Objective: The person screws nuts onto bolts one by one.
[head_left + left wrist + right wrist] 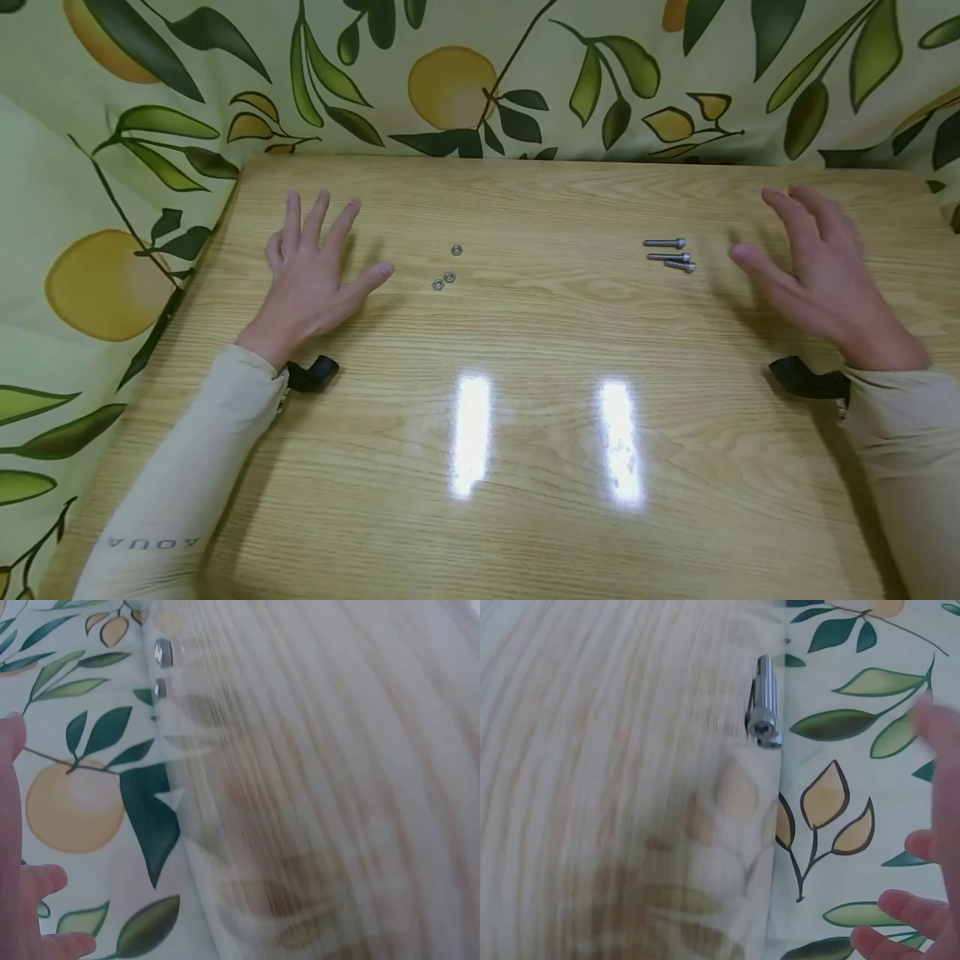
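Observation:
My left hand point(311, 275) hovers over the left part of the table, fingers spread and holding nothing. To its right lie three small metal nuts point(449, 277), two close together and one a little farther back. Over the right side is my right hand point(821, 267), fingers apart and nothing in its grasp. Left of its thumb, three metal socket-head bolts point(664, 243) lie side by side with their heads to the right. The right wrist view shows the bolts point(763, 705) bunched together; in the left wrist view two nuts point(163, 653) are visible near the table's far edge.
A wood-grain table point(540, 333) fills the view, with two bright light reflections on its front half. Behind it and at the left hangs a cloth point(360, 75) printed with fruit and leaves. Black wrist mounts point(315, 374) stick out under both sleeves.

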The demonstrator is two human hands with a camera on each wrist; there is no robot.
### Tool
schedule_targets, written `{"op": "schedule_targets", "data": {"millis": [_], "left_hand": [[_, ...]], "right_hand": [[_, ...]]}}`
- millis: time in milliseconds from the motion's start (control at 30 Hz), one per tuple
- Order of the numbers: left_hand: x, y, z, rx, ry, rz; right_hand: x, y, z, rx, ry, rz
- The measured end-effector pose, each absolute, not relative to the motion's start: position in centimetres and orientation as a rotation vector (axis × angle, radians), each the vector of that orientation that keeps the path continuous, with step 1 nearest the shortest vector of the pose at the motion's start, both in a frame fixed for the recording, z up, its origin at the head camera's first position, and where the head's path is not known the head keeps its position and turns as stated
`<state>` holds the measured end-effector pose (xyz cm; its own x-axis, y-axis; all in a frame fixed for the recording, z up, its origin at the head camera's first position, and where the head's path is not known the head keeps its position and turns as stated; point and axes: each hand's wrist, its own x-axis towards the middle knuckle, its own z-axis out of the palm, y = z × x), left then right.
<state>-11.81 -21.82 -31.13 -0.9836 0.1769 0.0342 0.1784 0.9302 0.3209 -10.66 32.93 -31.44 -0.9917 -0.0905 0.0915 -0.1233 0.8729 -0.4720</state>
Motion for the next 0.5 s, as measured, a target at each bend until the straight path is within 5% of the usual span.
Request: {"op": "schedule_targets", "data": {"millis": [500], "left_hand": [[-12.4, -19.2, -31.9, -0.382, -3.041, -0.572]], "right_hand": [[-12.0, 31.0, -32.8, 0.138, -2.869, 0.818]]}}
